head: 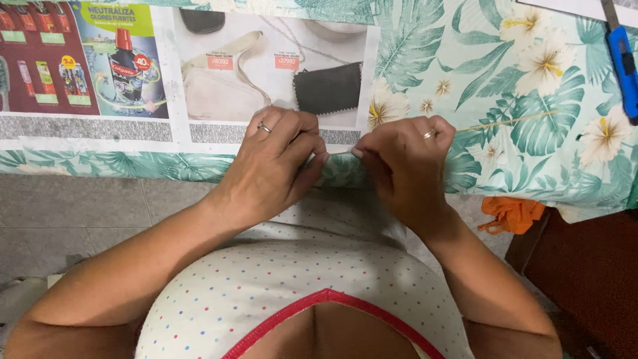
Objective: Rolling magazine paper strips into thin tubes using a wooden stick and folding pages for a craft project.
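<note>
My left hand and my right hand meet at the near edge of a table covered by a leaf-and-flower tablecloth. Both hands pinch a fold of this cloth between thumbs and fingers, fingertips almost touching. Each hand wears a ring. What lies under the fingers is hidden.
A printed catalogue sheet lies flat on the table behind my left hand. A blue utility knife rests at the far right. An orange cloth hangs below the table edge beside a dark brown seat. Grey floor tiles show at left.
</note>
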